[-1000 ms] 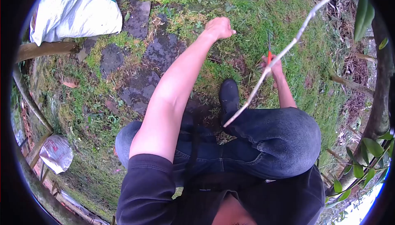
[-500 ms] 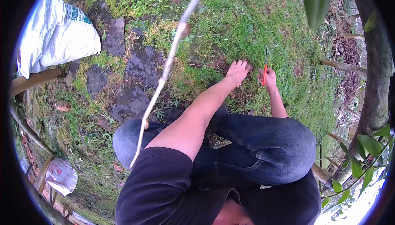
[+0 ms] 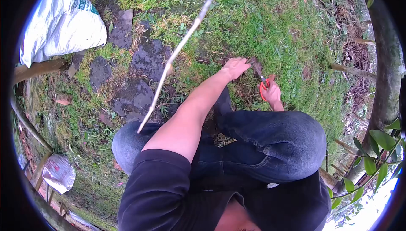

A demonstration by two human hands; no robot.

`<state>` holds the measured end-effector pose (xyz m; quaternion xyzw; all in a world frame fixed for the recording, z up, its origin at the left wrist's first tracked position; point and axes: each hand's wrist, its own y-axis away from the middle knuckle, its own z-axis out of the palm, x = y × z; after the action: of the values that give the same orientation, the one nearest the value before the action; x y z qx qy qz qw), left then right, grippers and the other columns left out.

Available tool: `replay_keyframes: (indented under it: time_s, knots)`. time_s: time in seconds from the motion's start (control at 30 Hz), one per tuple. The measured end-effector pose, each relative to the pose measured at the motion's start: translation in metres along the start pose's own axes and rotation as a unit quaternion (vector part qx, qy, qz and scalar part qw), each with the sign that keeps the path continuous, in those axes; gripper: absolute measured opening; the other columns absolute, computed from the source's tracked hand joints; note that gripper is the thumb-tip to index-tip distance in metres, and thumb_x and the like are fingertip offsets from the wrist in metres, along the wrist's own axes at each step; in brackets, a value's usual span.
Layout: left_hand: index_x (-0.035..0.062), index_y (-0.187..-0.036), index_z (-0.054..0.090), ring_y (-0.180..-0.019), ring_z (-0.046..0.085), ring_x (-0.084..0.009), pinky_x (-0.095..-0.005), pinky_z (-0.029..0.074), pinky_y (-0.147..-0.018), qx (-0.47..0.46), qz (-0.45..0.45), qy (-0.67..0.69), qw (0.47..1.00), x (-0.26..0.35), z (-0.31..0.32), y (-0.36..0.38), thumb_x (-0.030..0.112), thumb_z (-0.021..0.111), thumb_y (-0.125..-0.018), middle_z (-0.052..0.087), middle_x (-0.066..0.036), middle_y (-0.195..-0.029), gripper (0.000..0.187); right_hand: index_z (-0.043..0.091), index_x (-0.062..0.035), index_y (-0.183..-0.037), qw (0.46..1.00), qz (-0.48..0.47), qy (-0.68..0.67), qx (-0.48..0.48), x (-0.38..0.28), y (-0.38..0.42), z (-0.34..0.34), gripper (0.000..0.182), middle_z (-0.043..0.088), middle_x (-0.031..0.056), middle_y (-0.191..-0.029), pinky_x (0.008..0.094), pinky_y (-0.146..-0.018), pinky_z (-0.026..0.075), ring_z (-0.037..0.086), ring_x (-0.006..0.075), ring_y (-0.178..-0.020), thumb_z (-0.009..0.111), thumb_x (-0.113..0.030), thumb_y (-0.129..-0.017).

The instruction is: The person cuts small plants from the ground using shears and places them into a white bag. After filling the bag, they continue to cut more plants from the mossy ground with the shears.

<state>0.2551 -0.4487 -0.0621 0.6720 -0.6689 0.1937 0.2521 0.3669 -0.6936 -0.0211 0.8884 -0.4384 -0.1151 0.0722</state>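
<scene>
Patchy grass and moss (image 3: 270, 28) covered the ground, with dark flat stones (image 3: 133, 98) set into it on the left. A white sack (image 3: 67, 26) sat by the far left corner of that stony strip, and a pale thin branch (image 3: 168, 68) slanted across above the person's left knee (image 3: 128, 144).

The person crouched there, the scissors (image 3: 263, 88) in the right hand (image 3: 272, 93), low over the grass, well to the right of the stones' right edge. Their long axis ran aslant: the blades pointed forward and to the left, the orange-red handles back toward the right knee (image 3: 292, 146). The right hand was closed about those handles. The left hand (image 3: 236, 67) reached down just beside the blade tips, fingers close together; whether they pinched anything, I couldn't tell.
</scene>
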Motion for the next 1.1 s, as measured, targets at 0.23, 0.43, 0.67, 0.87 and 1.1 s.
replay_keyframes:
  time_s: [0.23, 0.43, 0.67, 0.87, 1.1]
  knots:
    - [0.0068, -0.123, 0.062, -0.11, 0.064, -0.0361, -0.0461, 0.05, -0.096, -0.033, -0.063, 0.07, 0.995, 0.007, 0.011, -0.011, 0.025, 0.057, -0.095, 0.067, -0.019, -0.11, 0.034, 0.059, -0.0053, -0.11, 0.999, -0.007, 0.03, 0.028, -0.004, 0.031, 0.012, 0.053, 0.064, 0.0152, -0.103, 0.049, -0.077, 0.055, 0.068, 0.0381, -0.092, 0.081, -0.043, -0.08]
    - [0.0043, -0.114, 0.063, -0.105, 0.065, -0.0378, -0.0466, 0.049, -0.096, 0.012, -0.116, 0.242, 0.963, -0.008, 0.016, -0.016, 0.032, 0.055, -0.097, 0.069, -0.023, -0.104, 0.034, 0.059, -0.0053, -0.107, 0.999, 0.009, 0.021, 0.026, -0.003, 0.04, 0.015, 0.047, 0.064, 0.0154, -0.103, 0.0486, -0.076, 0.055, 0.068, 0.0373, -0.094, 0.08, -0.04, -0.082]
    - [0.0065, -0.098, 0.069, -0.104, 0.066, -0.0362, -0.045, 0.05, -0.093, 0.039, -0.143, 0.229, 0.962, -0.005, 0.005, -0.017, 0.026, 0.059, -0.09, 0.07, -0.018, -0.1, 0.023, 0.061, -0.0053, -0.105, 1.0, 0.011, 0.012, 0.02, -0.003, 0.039, 0.017, 0.043, 0.065, 0.015, -0.102, 0.0482, -0.078, 0.055, 0.067, 0.0369, -0.093, 0.078, -0.038, -0.082]
    - [0.0102, -0.08, 0.071, -0.095, 0.069, -0.0316, -0.0434, 0.054, -0.084, 0.118, -0.142, 0.166, 0.969, -0.03, 0.034, -0.039, 0.012, 0.073, -0.074, 0.068, -0.008, -0.095, 0.006, 0.064, -0.0053, -0.108, 0.999, 0.007, 0.035, -0.011, -0.018, 0.025, 0.013, 0.045, 0.068, 0.0156, -0.103, 0.0476, -0.08, 0.056, 0.069, 0.0365, -0.095, 0.079, -0.038, -0.081]
    - [0.0068, -0.088, 0.073, -0.097, 0.071, -0.034, -0.0435, 0.055, -0.09, 0.085, -0.134, 0.074, 0.985, -0.023, 0.014, -0.042, 0.016, 0.067, -0.083, 0.074, -0.016, -0.095, 0.012, 0.066, -0.0055, -0.107, 0.998, -0.012, 0.063, -0.004, -0.033, 0.007, 0.015, 0.045, 0.07, 0.0173, -0.101, 0.0497, -0.076, 0.056, 0.07, 0.0385, -0.09, 0.08, -0.038, -0.079]
